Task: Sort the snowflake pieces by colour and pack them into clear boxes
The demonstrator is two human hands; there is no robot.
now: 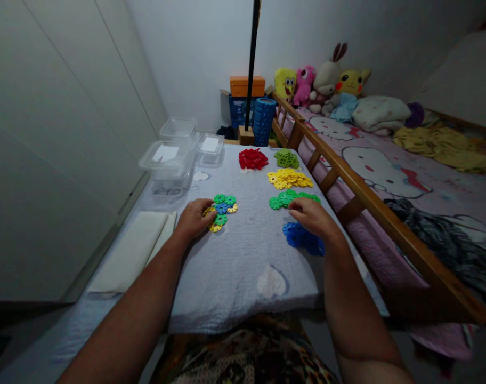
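Note:
My left hand (195, 217) rests with curled fingers on the edge of a joined cluster of green, blue and yellow snowflake discs (224, 209) on a pale grey cloth (243, 256). My right hand (313, 216) is curled over the pile of blue discs (301, 237), its fingertips touching the near edge of the dark green pile (289, 199). Whether it grips a disc is hidden. Farther back lie a yellow pile (289, 178), a red pile (253, 159) and a light green pile (286, 158).
Clear plastic boxes (173, 154) stand at the back left of the cloth. A white folded pad (133, 250) lies left. A wooden bed rail (347, 181) runs along the right, with plush toys (326, 80) beyond. A black pole (251, 64) rises behind.

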